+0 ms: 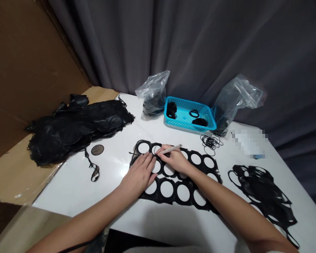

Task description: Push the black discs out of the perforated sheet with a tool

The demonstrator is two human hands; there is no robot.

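A thin black rubber-like sheet (175, 180) with rows of round holes lies flat at the middle of the white table. My left hand (141, 168) rests on its left part, fingers stretched out and pressing it down. In my right hand (175, 158) is a slim white pen-shaped tool (171, 148), gripped between thumb and fingers. Its tip points left, at a hole in the top row close to my left fingertips. The tip itself is too small to make out. My right forearm covers part of the sheet's right side.
Stacked black sheets (76, 128) lie at the left, beside a dark disc (97, 150) and a black scrap (94, 172). A blue basket (190, 124) holding black rings stands between two clear bags (154, 95). Loose black rings (211, 141) and cut sheet remnants (265, 196) lie right.
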